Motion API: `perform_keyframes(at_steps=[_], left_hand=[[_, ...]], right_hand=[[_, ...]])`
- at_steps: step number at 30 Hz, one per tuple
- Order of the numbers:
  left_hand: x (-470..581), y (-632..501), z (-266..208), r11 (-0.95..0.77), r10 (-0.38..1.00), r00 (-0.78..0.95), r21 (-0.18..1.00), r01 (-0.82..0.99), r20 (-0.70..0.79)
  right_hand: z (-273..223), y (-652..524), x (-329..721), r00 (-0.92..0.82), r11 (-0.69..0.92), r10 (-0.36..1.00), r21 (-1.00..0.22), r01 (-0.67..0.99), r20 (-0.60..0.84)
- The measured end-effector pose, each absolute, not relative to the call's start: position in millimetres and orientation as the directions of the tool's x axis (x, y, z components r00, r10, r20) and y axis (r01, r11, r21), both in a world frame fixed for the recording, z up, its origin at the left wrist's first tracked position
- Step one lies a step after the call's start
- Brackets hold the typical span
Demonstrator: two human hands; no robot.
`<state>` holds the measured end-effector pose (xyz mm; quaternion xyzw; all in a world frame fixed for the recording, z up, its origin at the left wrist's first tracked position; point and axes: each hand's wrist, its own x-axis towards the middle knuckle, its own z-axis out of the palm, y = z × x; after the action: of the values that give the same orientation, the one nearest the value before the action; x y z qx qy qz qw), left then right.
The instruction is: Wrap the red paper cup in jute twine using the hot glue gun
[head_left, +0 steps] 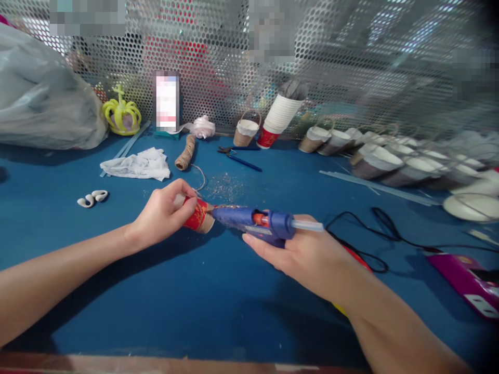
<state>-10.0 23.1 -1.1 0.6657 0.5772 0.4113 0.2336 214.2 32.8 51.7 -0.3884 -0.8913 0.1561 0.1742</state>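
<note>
Above the middle of the blue tabletop [234,311], your left hand [166,210] holds a small red paper cup with gold markings [192,214] tipped on its side, thumb and fingers clamped on its wall. Its end toward your right bears a brown band [206,224]. Your right hand [300,246] grips a blue plastic glue gun with an orange inner part [249,223], fingers closed round its handle, the far ones hidden. A translucent glue stick [310,225] juts from the rear, while the nozzle points at the banded end; you cannot tell whether the tip touches it. Beyond your left hand lies a roll of brown twine [185,153], its loose strand [204,177] curving toward the cup. On either side of it are blue-handled pliers [234,156] and a crumpled white cloth [136,164]. Farther back leans a stack of white paper cups [284,115].
</note>
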Motion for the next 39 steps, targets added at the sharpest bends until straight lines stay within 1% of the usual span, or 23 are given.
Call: perform_keyframes(at_steps=[3, 7, 14, 18, 22, 25, 27, 30, 32, 36, 37, 39], left_hand=[[-9.9, 22.9, -0.6, -0.224, 0.96, -0.004, 0.781, 0.583, 0.279], [-9.7, 22.6, -0.5, -0.223, 0.961, -0.007, 0.785, 0.578, 0.278], [-9.4, 23.5, -1.7, -0.22, 0.961, -0.015, 0.796, 0.565, 0.276], [-9.4, 23.5, -2.3, -0.213, 0.964, -0.01, 0.798, 0.563, 0.264], [-9.8, 23.6, -2.6, -0.215, 0.963, -0.013, 0.798, 0.563, 0.269], [-10.4, 23.9, -3.1, -0.216, 0.963, -0.012, 0.798, 0.562, 0.269], [-10.9, 24.1, -3.6, -0.213, 0.963, -0.018, 0.8, 0.561, 0.269], [-11.2, 24.2, -4.1, -0.207, 0.964, -0.024, 0.805, 0.556, 0.265], [-11.0, 24.2, -4.1, -0.203, 0.966, -0.023, 0.809, 0.552, 0.258], [-10.7, 24.1, -4.0, -0.19, 0.968, -0.031, 0.811, 0.553, 0.248], [-10.9, 24.1, -4.1, -0.19, 0.968, -0.031, 0.811, 0.554, 0.248], [-11.3, 24.1, -4.4, -0.197, 0.967, -0.029, 0.809, 0.554, 0.255]], right_hand=[[53.6, 32.3, 213.3, -0.657, 0.656, 0.735, -0.417, 0.629, 0.166], [55.4, 31.2, 212.3, -0.631, 0.616, 0.765, -0.433, 0.657, 0.13], [53.4, 33.0, 212.8, -0.622, 0.605, 0.772, -0.445, 0.66, 0.129], [56.4, 32.3, 212.1, -0.649, 0.616, 0.756, -0.427, 0.661, 0.087], [54.3, 31.8, 215.0, -0.686, 0.694, 0.71, -0.33, 0.64, 0.16], [52.5, 32.0, 216.0, -0.76, 0.788, 0.613, -0.231, 0.571, 0.214], [52.9, 31.7, 215.1, -0.786, 0.812, 0.581, -0.221, 0.54, 0.213], [53.3, 30.5, 214.0, -0.758, 0.781, 0.621, -0.233, 0.579, 0.198], [52.3, 29.8, 214.9, -0.777, 0.809, 0.588, -0.157, 0.567, 0.226], [48.7, 30.1, 218.0, -0.882, 0.915, 0.351, 0.085, 0.395, 0.315], [48.2, 30.4, 218.4, -0.89, 0.919, 0.326, 0.112, 0.377, 0.318], [48.1, 30.7, 218.4, -0.884, 0.911, 0.35, 0.106, 0.398, 0.309]])
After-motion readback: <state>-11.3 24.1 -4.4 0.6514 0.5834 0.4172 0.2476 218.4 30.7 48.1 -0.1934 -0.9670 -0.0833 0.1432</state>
